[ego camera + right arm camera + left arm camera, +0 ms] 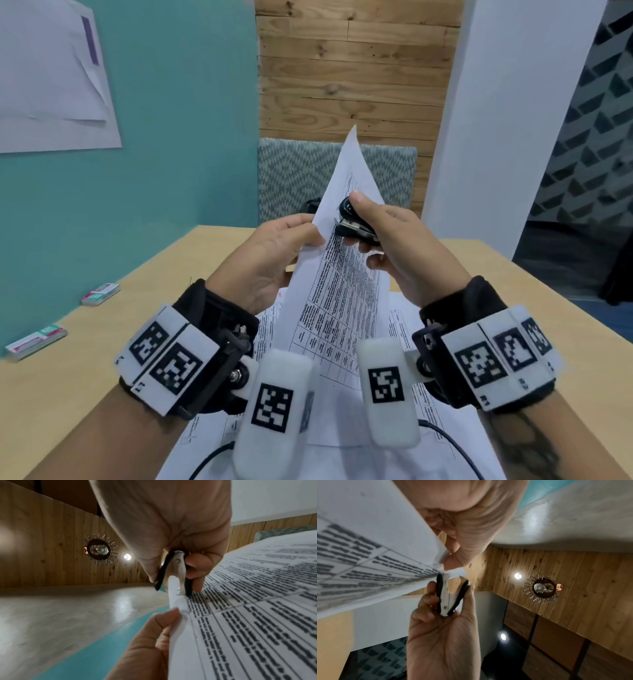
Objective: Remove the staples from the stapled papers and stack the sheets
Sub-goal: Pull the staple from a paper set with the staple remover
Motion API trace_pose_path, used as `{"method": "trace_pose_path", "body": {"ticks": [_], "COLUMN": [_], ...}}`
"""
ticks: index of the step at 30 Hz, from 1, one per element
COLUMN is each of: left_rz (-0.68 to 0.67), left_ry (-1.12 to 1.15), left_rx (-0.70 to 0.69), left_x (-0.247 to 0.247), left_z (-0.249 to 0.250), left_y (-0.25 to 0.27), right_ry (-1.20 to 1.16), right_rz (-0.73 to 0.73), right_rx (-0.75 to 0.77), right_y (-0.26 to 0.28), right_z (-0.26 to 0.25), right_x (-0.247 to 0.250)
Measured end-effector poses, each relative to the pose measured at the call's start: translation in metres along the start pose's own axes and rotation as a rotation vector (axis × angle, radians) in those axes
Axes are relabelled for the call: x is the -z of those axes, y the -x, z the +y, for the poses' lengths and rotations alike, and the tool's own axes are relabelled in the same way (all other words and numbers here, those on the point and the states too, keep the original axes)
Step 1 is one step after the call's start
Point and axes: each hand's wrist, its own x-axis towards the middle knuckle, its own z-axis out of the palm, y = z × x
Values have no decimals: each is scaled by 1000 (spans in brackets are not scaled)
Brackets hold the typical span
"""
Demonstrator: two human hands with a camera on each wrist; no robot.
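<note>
My left hand [308, 236] pinches the top left corner of a stapled set of printed papers [342, 274] and holds it tilted up over the table. My right hand [356, 221] grips a black staple remover [352, 222] between thumb and fingers. Its metal jaws stand astride the paper's edge just beside my left fingertips. The left wrist view shows the left hand [448, 561], the staple remover [448, 595] and the papers [368, 540]. The right wrist view shows the right hand [171, 574], the remover [173, 573] and the papers [248, 615]. The staple itself is too small to make out.
Loose printed sheets [431, 342] lie flat on the wooden table [513, 291] under my wrists. Two small boxes [101, 294] [36, 339] sit near the table's left edge by the teal wall. A patterned chair [308, 171] stands behind the table.
</note>
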Motion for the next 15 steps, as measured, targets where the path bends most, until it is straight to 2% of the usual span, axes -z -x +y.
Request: {"method": "trace_pose_path", "body": {"ticks": [5, 11, 15], "left_rz": [63, 60, 55], "left_ry": [75, 113, 94], "left_rx": [-49, -38, -32], "left_x": [-3, -5, -5], "left_z": [-1, -2, 0], "left_y": [1, 1, 3], "right_ry": [8, 126, 149], "right_rz": [-7, 127, 138], "right_rx": [16, 114, 121], "right_y": [1, 0, 0], "right_z": [0, 3, 5], "right_x": [-1, -3, -1]}}
